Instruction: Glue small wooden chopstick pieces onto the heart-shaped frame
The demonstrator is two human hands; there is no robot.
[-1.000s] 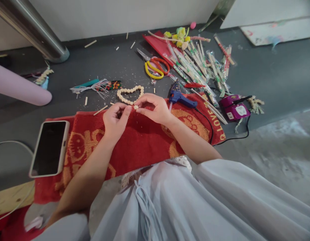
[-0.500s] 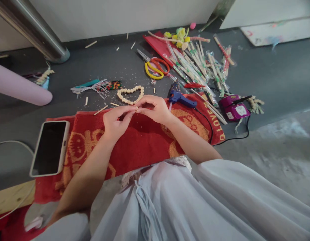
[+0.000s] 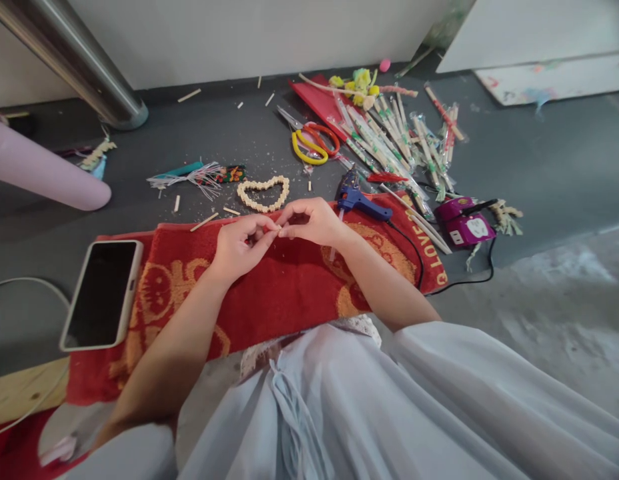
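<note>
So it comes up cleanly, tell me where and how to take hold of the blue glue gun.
Grip the middle of the handle, coming from the right and above. The blue glue gun seems to lie on its side, handle pointing right, away from the nozzle end. I'd keep off the handle's tip, where the black cord leaves.

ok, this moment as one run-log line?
right hand: pinches pale piece | left hand: at same piece | heart: just beyond hands | glue gun: unheld, far edge of towel
</note>
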